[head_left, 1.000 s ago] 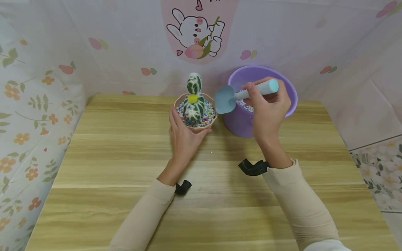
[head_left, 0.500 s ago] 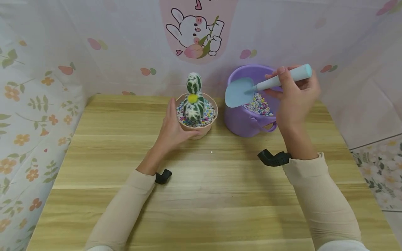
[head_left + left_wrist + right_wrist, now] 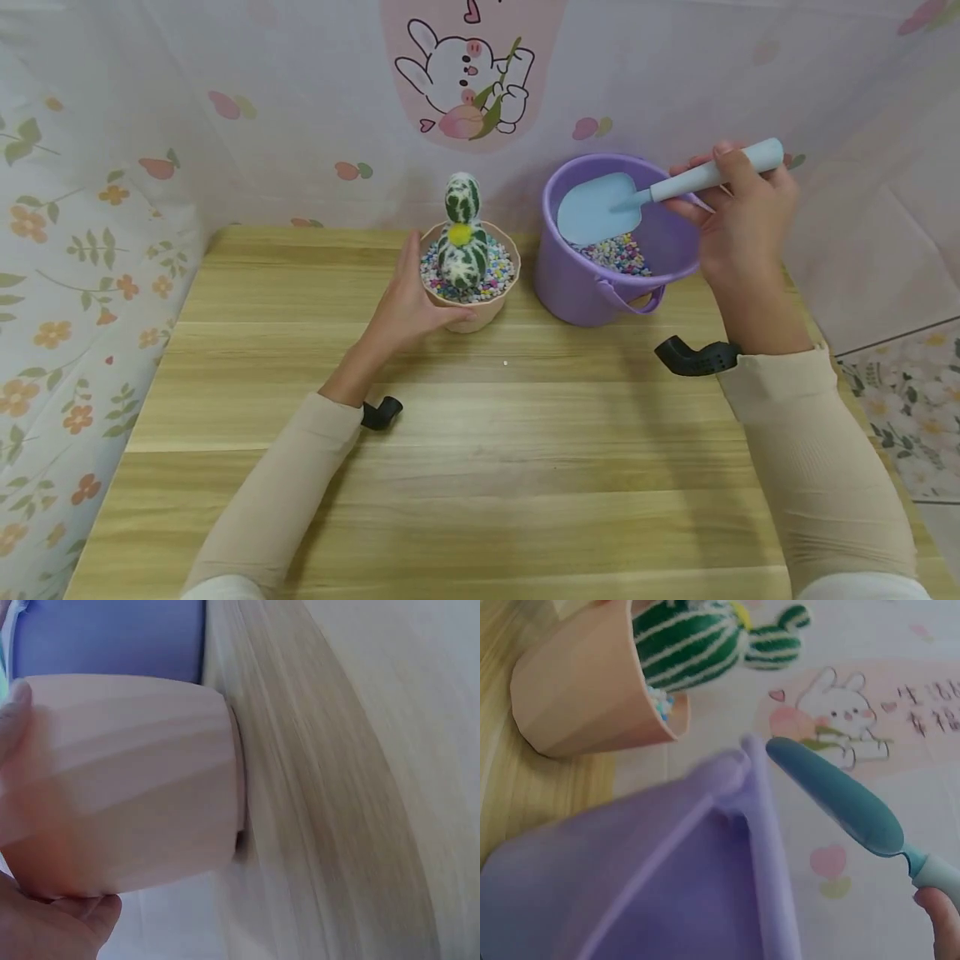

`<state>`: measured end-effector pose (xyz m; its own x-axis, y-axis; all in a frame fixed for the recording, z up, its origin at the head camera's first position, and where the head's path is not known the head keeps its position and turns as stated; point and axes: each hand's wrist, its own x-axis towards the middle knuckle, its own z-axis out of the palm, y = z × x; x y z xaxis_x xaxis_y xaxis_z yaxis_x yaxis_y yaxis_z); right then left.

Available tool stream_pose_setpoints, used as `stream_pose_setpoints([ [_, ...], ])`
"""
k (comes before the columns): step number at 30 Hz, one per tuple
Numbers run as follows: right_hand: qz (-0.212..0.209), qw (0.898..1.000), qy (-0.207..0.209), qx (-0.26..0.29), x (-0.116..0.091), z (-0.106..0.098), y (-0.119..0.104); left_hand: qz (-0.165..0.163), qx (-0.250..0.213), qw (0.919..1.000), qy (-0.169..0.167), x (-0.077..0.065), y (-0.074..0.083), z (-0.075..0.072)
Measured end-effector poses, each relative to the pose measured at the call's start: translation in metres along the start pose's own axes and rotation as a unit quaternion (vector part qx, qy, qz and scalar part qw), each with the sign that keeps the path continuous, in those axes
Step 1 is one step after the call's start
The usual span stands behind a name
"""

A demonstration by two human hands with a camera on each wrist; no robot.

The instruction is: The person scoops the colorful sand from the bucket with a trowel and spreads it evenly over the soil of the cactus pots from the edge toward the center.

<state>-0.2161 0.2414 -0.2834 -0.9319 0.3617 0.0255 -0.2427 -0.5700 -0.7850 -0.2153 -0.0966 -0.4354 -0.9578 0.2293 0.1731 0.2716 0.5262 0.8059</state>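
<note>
At nine o'clock from the bucket, the pot is clasped in a wide grip by the left hand. Held by the right hand, the scoop has been shifted toward three o'clock.

Scoop, pot: smooth plastic (matt-looking); tabletop wood-grained.

Turned sideways, a light purple bucket fills the lower left, slightly blurred. Above it, a peach flowerpot holds a green cactus with white stripes and some small coloured pebbles, beside a wooden table. At the right edge, the partly visible right hand holds a blue trowel. Behind hangs white cloth printed with a rabbit.
</note>
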Motion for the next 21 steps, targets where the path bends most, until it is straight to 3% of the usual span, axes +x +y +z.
stream_pose_setpoints([
  [10,0.099,0.992,0.054,0.048,0.030,-0.019,-0.024,-0.041,0.006,0.9990,0.019,-0.002,0.007,0.006],
  [21,0.088,0.995,0.045,-0.011,0.050,-0.026,-0.026,-0.053,0.003,0.9971,0.054,-0.004,0.014,0.017],
])
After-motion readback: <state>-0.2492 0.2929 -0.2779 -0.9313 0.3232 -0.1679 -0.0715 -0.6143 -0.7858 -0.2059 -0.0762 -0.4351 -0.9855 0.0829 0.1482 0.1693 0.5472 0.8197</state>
